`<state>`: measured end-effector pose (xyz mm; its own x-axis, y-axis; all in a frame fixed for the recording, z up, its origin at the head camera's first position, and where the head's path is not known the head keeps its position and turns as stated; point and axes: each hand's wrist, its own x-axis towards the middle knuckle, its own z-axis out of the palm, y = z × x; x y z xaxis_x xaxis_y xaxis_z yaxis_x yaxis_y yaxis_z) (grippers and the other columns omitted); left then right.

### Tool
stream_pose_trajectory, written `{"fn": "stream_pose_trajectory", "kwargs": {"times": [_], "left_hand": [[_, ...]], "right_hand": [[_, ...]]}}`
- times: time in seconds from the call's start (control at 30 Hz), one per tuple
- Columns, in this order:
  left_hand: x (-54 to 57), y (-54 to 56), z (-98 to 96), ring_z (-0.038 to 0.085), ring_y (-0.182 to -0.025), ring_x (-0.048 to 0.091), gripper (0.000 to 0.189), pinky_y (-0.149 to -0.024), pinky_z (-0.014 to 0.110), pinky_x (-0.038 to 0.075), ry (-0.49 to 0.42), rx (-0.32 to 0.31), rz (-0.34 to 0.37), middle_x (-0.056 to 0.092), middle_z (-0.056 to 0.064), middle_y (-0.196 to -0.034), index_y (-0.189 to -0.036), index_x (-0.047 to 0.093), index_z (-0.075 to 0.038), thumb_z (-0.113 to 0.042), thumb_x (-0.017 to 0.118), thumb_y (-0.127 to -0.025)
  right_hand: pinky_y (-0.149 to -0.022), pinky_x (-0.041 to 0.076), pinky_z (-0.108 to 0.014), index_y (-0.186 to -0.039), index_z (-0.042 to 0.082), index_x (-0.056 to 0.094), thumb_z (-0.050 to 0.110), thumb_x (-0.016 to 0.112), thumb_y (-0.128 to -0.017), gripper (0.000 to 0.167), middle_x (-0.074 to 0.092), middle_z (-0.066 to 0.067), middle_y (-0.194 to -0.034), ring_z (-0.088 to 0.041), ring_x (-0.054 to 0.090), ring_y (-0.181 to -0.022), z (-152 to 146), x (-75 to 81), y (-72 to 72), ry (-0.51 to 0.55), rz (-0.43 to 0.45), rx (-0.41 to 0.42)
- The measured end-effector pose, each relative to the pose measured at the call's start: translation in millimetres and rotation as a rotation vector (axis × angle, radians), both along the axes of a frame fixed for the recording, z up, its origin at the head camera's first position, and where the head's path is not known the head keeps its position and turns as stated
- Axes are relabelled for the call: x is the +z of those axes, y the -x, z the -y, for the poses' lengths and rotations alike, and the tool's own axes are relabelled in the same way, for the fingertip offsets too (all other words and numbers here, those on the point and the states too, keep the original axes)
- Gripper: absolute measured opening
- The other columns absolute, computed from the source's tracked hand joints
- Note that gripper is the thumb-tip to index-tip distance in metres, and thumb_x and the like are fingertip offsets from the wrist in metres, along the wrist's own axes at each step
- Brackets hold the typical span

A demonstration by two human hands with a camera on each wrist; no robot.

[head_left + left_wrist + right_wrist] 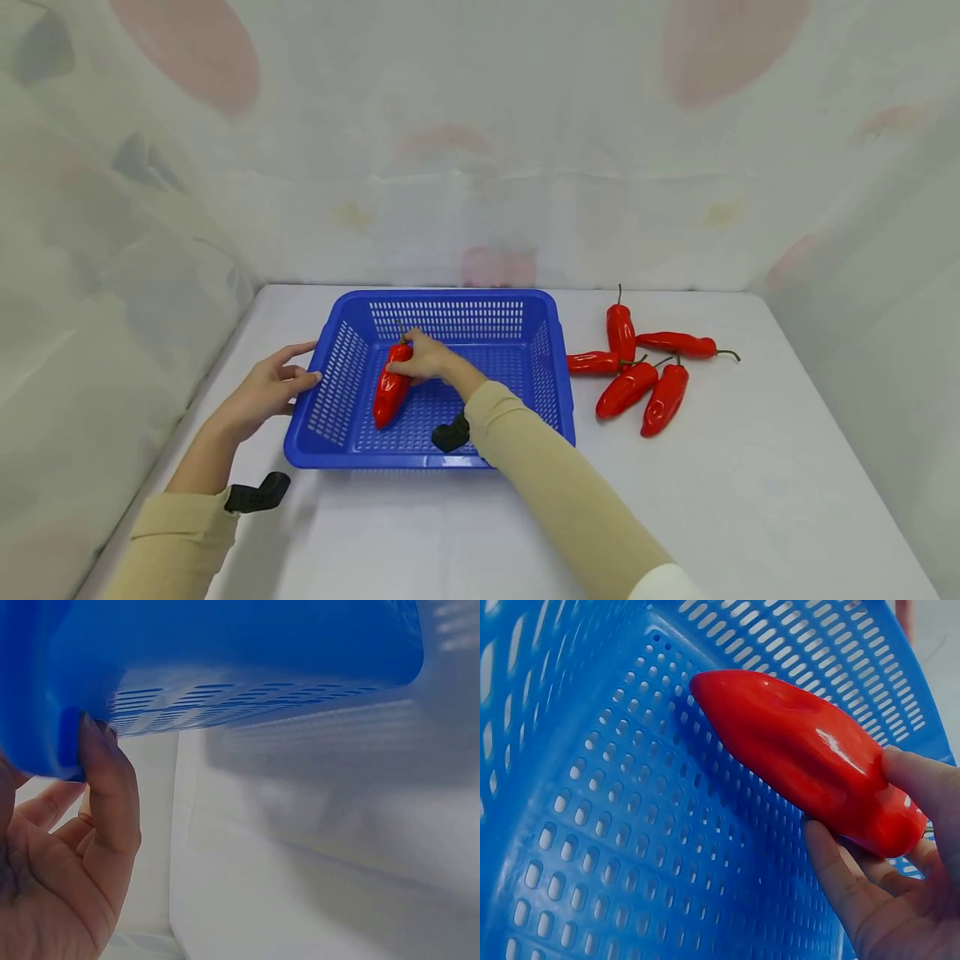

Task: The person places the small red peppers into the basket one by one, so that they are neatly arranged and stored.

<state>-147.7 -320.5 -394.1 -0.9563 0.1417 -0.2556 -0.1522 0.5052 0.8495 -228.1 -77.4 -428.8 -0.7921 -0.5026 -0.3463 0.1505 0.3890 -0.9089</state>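
A person's two hands work at a blue basket (375, 461) on a white table (742, 492), seen from above.

The right hand (426, 357) reaches into the basket, its grip clamped on a shiny red pepper (390, 392). Thumb and fingers lie on opposite sides of the pepper, near its stem end. The pepper is inside the basket, in the left half, its pointed tip towards the person and its stem towards the far wall. The right wrist view shows its shadow on the slotted floor; whether the pepper touches that floor, I cannot tell.

The left hand (270, 387) is outside the basket, at its left side. Its grip is closed on the rim, with bent fingers and thumb about the edge, as the left wrist view shows from below.

Five more peppers lie in a loose cluster on the table, to the right of the basket. The back pepper (621, 333) has its stem pointing away from the person. The side pepper (592, 362) lies crosswise, just beside the basket, whose rim appears to cover its left end. The far-right pepper (678, 344) also lies crosswise, stem to the right. Nearest the person, the slanted pepper (630, 389) and the front pepper (665, 402) lie side by side, stems away from the person.

Both sleeves (555, 475) are beige, and a small black device (258, 493) shows at each wrist. Behind the table hangs pale cloth (570, 150) with faded pink and grey shapes.
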Motion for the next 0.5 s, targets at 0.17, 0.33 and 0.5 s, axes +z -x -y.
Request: {"fn": "stream_pose_trajectory", "kwargs": {"times": [0.17, 0.33, 0.5], "left_hand": [[-0.4, 0.2, -0.5, 0.023, -0.079, 0.063, 0.068, -0.071, 0.043, 0.056, 0.004, 0.000, 0.001, 0.055, 0.021, -0.096, -0.148, 0.016, -0.013, -0.024, 0.054, -0.093], [-1.7, 0.0, -0.2, 0.024, -0.080, 0.063, 0.068, -0.071, 0.044, 0.056, 0.008, 0.000, 0.002, 0.055, 0.023, -0.098, -0.148, 0.016, -0.013, -0.024, 0.054, -0.093], [-1.4, 0.1, 0.8, 0.024, -0.080, 0.064, 0.068, -0.070, 0.042, 0.056, 0.020, -0.003, 0.002, 0.055, 0.022, -0.099, -0.148, 0.015, -0.013, -0.024, 0.054, -0.093]], "right_hand": [[-0.075, 0.056, -0.037, -0.132, 0.002, 0.033, 0.012, 0.066, -0.084, 0.058, 0.047, -0.020, -0.123, -0.031, 0.058, -0.103, 5, -2.9, 0.8, -0.023, -0.007, 0.031], [-0.074, 0.056, -0.036, -0.127, 0.003, 0.037, 0.015, 0.067, -0.084, 0.054, 0.050, -0.019, -0.119, -0.028, 0.060, -0.098, 10, -4.6, -0.8, -0.059, -0.021, 0.052], [-0.075, 0.056, -0.037, -0.126, 0.007, 0.040, 0.018, 0.068, -0.084, 0.052, 0.052, -0.017, -0.118, -0.024, 0.060, -0.092, 16, -3.6, -1.6, -0.083, -0.051, 0.081]]}}
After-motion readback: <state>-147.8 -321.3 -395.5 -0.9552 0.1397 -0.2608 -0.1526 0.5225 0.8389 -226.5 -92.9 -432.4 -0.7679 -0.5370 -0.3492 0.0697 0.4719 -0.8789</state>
